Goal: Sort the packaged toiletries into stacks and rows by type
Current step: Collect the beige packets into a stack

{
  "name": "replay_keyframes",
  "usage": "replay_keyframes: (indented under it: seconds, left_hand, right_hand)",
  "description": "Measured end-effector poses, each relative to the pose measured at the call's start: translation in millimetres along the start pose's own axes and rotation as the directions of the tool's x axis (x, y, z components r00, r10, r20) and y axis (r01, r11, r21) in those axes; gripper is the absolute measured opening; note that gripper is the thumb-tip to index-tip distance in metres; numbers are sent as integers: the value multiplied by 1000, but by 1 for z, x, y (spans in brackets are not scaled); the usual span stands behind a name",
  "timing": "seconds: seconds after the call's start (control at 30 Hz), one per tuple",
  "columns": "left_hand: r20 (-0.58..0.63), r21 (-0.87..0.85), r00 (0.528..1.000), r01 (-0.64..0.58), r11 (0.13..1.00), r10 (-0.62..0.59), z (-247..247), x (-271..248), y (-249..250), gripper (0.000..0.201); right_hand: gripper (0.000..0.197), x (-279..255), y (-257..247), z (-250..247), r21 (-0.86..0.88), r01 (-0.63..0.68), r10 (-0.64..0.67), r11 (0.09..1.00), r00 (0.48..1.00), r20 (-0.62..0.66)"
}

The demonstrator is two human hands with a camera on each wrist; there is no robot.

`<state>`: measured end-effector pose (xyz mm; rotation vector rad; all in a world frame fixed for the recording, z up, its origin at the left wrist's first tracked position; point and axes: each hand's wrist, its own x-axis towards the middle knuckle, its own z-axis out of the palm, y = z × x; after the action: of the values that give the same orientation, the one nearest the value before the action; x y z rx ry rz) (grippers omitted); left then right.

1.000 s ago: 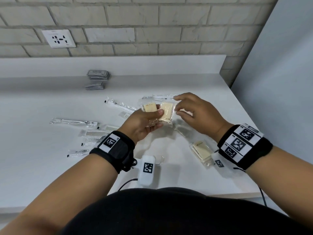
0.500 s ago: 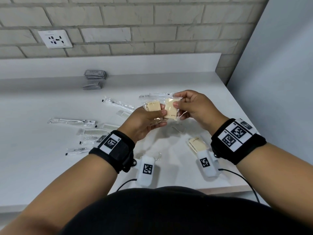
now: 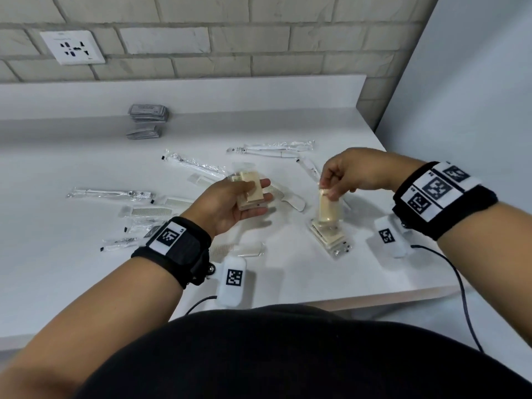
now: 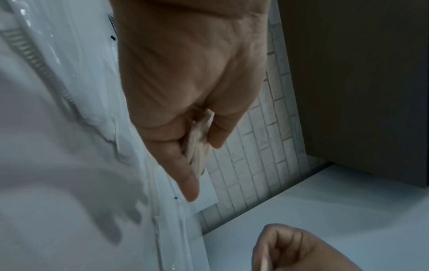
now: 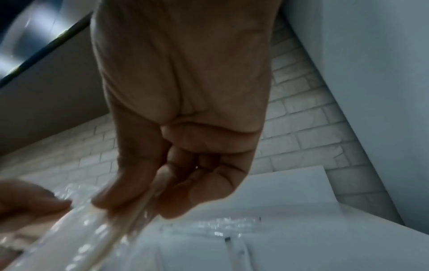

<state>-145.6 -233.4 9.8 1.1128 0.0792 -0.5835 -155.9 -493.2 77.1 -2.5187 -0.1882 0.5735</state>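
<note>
White countertop (image 3: 72, 283) runs back to a low ledge under a pale brick wall (image 3: 259, 53), where a wall socket (image 3: 72, 47) sits at the left. Both forearms reach forward from the near edge, each with a black wristband.

The left hand (image 3: 227, 205) is held palm up above the counter's middle, thumb pressed down on a small stack of cream soap packets (image 3: 251, 191) resting on its extended fingers; in the left wrist view the packets (image 4: 197, 146) show edge-on between thumb and fingers.

The right hand (image 3: 354, 174) is raised with the wrist bent and knuckles up, its fingertips pinching the top of a single wrapped soap (image 3: 328, 207) that hangs upright. Its lower end is just over, perhaps touching, a soap pile (image 3: 331, 234) lying on the counter near the right edge.

Loose wrapped toothbrushes (image 3: 195, 164) and combs (image 3: 152, 211) lie scattered across the left and middle of the counter. Two small stacks of grey sachets (image 3: 148, 113) stand near the back ledge, one just in front of the other.
</note>
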Motion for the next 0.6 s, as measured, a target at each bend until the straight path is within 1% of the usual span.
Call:
replay_keyframes:
  seconds: [0.03, 0.07, 0.1, 0.13, 0.2, 0.23, 0.3, 0.33, 0.37, 0.4, 0.43, 0.47, 0.5, 0.57, 0.6]
  left_hand:
    - [17, 22, 1000, -1, 1000, 1, 1, -2, -2, 21]
    - [26, 44, 1000, -2, 999, 1, 1, -3, -4, 19]
    - [29, 64, 1000, -3, 998, 1, 1, -4, -5, 17]
    - [25, 73, 1000, -6, 997, 4, 2, -4, -6, 18]
    - [1, 57, 1000, -14, 998, 14, 0, -5, -6, 31]
    - [-9, 51, 1000, -16, 999, 16, 0, -5, -6, 36]
    - [-14, 67, 1000, -23, 998, 24, -1, -7, -6, 38]
    - [-13, 75, 1000, -23, 997, 24, -1, -8, -6, 38]
    - [-12, 81, 1000, -22, 996, 23, -2, -9, -6, 38]
    - [-4, 87, 1000, -22, 996, 22, -1, -9, -6, 35]
    - [12, 94, 1000, -23, 995, 22, 1, -10, -7, 30]
    - [34, 94, 999, -24, 995, 21, 3, -10, -8, 24]
    - [54, 84, 998, -31, 996, 26, 6, -10, -8, 19]
    - [83, 50, 995, -61, 997, 57, 11, -12, -7, 16]
    - [89, 39, 994, -75, 996, 71, 12, -13, -7, 16]
  right_hand:
    - [21, 1, 1, 3, -86, -34, 40, 996, 997, 64]
    - [21, 2, 0, 8, -131, -55, 70, 990, 991, 111]
    - [22, 5, 1, 14, -156, -69, 90, 985, 987, 135]
    - [22, 7, 3, 20, -186, -77, 102, 980, 986, 132]
    - [22, 12, 8, 34, -292, -86, 114, 953, 990, 80]
    - [26, 14, 12, 40, -347, -90, 112, 933, 993, 43]
    - [31, 14, 14, 47, -382, -80, 64, 921, 996, -54]
    - [29, 12, 11, 48, -342, -58, 14, 938, 991, -131]
    - [26, 11, 5, 47, -238, -18, -36, 971, 975, -221]
    - [24, 10, -4, 46, -69, 37, -57, 997, 950, -307]
    - [24, 10, -14, 46, 135, 105, -50, 985, 931, -361]
    - [23, 11, -25, 48, 319, 161, -32, 934, 927, -374]
    - [20, 12, -35, 50, 446, 189, -16, 875, 931, -364]
    - [9, 15, -48, 57, 581, 201, 11, 789, 940, -341]
    - [8, 16, -50, 61, 623, 200, 26, 756, 942, -335]
